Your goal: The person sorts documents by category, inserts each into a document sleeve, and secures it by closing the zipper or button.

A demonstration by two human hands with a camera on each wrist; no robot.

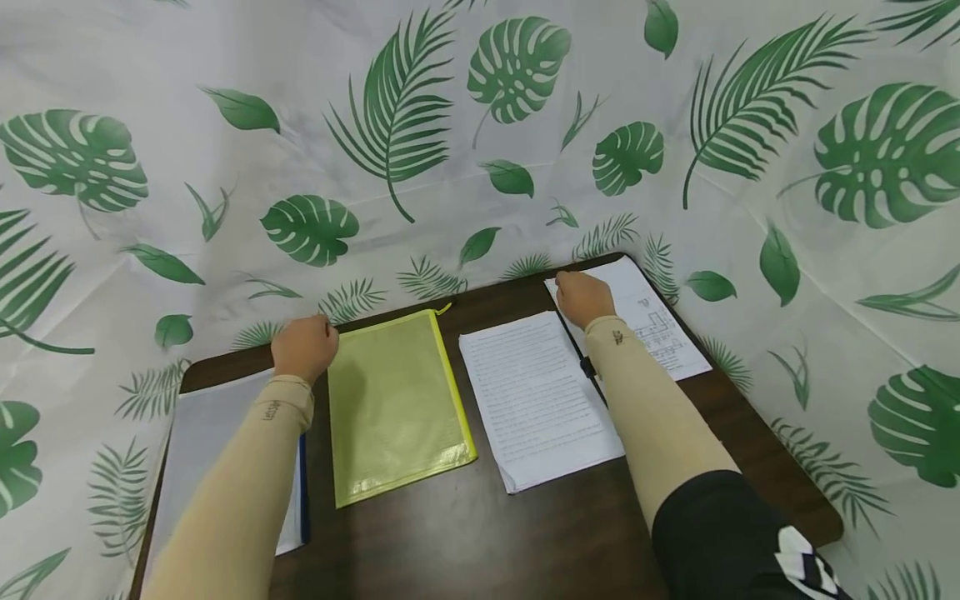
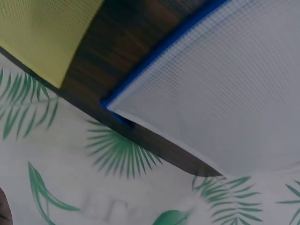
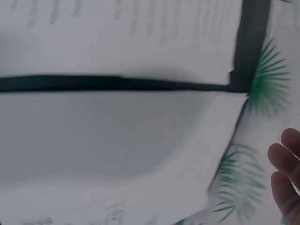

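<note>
My left hand lies knuckles-up at the table's far edge, between a yellow-green mesh zip pouch and a white folder with a blue edge. Its fingers curl away from the camera, and what they touch is hidden. The left wrist view has the folder's corner and the pouch but no fingers. My right hand is on the far left corner of a floor plan sheet. That sheet bows upward by the hand, whose fingertips reach past its edge.
A stack of printed pages lies between the pouch and the floor plan sheet, with a black pen along its right edge. The dark wooden table is small, and white cloth with green leaves surrounds it.
</note>
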